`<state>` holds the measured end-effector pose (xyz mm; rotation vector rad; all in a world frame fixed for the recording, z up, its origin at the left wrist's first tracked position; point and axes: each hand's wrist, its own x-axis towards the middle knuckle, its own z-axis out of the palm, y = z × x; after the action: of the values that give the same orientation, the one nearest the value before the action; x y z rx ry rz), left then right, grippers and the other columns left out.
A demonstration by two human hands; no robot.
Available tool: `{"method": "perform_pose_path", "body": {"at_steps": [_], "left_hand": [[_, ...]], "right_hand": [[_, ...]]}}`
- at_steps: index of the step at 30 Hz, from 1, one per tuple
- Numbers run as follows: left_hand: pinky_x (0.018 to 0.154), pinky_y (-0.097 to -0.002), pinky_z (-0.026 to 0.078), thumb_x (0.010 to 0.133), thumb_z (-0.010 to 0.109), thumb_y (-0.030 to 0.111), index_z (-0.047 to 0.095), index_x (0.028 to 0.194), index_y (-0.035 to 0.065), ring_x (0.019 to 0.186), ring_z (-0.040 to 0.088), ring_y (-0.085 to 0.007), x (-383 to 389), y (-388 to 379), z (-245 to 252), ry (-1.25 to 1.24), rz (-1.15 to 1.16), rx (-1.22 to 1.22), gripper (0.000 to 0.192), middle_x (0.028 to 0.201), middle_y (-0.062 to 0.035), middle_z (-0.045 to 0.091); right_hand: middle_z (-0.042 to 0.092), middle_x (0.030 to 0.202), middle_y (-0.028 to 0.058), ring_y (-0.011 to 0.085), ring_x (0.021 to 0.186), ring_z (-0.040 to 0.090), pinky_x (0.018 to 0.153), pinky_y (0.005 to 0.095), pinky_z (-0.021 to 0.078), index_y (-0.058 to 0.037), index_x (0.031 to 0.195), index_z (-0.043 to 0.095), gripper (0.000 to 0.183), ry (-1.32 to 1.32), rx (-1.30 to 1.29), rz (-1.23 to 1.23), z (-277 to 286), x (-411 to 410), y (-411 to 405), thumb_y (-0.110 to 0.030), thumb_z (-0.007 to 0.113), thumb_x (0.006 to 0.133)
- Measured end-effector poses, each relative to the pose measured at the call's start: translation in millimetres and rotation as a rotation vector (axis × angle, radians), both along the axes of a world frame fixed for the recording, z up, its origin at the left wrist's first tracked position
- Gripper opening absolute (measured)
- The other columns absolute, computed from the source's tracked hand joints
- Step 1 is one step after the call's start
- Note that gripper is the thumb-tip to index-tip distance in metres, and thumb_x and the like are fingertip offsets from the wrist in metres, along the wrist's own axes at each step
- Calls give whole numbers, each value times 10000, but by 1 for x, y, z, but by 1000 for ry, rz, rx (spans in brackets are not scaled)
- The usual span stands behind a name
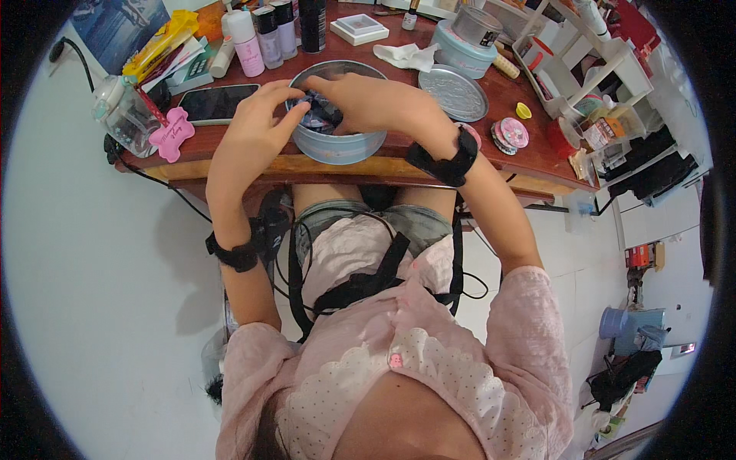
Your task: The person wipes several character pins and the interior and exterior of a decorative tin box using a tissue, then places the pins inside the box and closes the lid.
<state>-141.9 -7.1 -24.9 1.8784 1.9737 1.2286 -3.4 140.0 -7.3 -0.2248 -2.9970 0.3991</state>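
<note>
A round light-blue tin (pixel 339 149) stands uncovered at the desk's front edge. Inside it lie dark, bluish shiny pieces (pixel 319 115), perhaps wrapped items; their exact kind is hard to make out. My right hand (pixel 368 102) reaches over the tin from the right, fingers down among the contents. At the tin's left rim is my left hand (pixel 253 126), its thumb and fingertips bent in towards the same pieces. Whether either hand grips a piece is not clear. A round silver metal lid (pixel 454 93) lies on the desk, right of the tin.
Left of the tin are a smartphone (pixel 218 103), a clear bottle (pixel 123 112) with a pink tag (pixel 172 135), and cosmetic bottles (pixel 247 49). To the right stand another blue tin (pixel 466 52), a crumpled tissue (pixel 407 56), pink round items (pixel 510 134) and a white rack (pixel 609 75).
</note>
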Motion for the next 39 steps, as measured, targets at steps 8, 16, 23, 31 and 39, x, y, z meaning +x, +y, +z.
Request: {"method": "perform_pose_path", "body": {"at_steps": [8,16,23,31,39], "left_hand": [[847,-340,510,910,587,185,611,1089,-17,1082,587,-256,2,-1,1,-18,-11,4,271,1243,-160,565],[852,-342,510,913,577,173,609,1069,-22,1076,590,-267,4,-2,5,-1,-38,-17,251,1223,-177,562],[663,-316,454,877,603,160,610,981,-25,732,561,-242,2,0,-3,-29,-47,109,212,1010,-141,598],[888,-360,506,909,577,170,612,1075,-11,1145,565,-296,5,-4,5,-29,-32,-7,248,1255,-194,552],[800,-339,508,908,579,178,608,1072,-3,1022,602,-271,1,-1,-1,0,-21,0,246,1161,-176,594]], "right_hand": [[657,984,240,415,933,634,783,475,508,-109,1250,460,620,33,-14,-4,2,-1,-4,-143,738,697],[646,988,241,396,960,623,770,448,491,-24,1277,395,688,-29,-24,-16,4,1,-6,-186,761,717],[638,1063,242,374,989,625,818,410,505,12,1266,477,659,-120,9,-12,13,3,-3,-244,757,728],[634,1109,217,330,974,643,848,361,501,19,1312,476,677,-119,-32,138,18,16,14,-427,661,838],[673,963,203,308,851,646,793,379,492,27,1117,626,429,-233,-56,-1,23,5,9,-352,502,958]]}}
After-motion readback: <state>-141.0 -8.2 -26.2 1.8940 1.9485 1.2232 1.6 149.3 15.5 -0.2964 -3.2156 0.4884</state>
